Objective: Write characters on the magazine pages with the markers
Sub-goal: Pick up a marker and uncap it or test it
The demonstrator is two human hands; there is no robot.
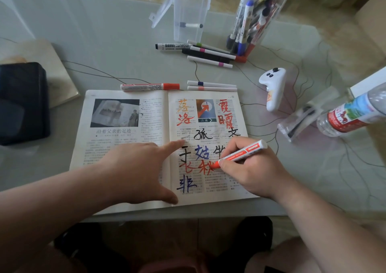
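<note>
Hands first: the left hand (137, 168) lies flat and released on the open magazine (104, 141), forefinger stretched across the fold and thumb spread towards the near edge, pinning the pages down. The right hand (250, 170) is wrapped round a red marker (242, 152), whose tip touches the right page (208, 189) at the end of a red character (203, 167) in the fourth row. The magazine sits at the near edge of the tabletop (104, 59), and most of the right page is already covered in orange, red, black and blue characters. From where I stand, the stroke in hand looks like the tail of that red character, with bare print beside it and below. The main risk is smearing: the heel of the writing hand rests on the paper just beside wet-looking red ink, so sliding it leftwards or downwards could drag colour over the blue character (187, 184) beneath. If the left hand eased off, the fold could spring up and jog the tip mid-stroke. Pressing hard with such a broad tip might also flood the thin paper and blur the printed lines. A second red marker (150, 86) lies along the magazine's far edge, and a nudge of the pages could set it rolling.
</note>
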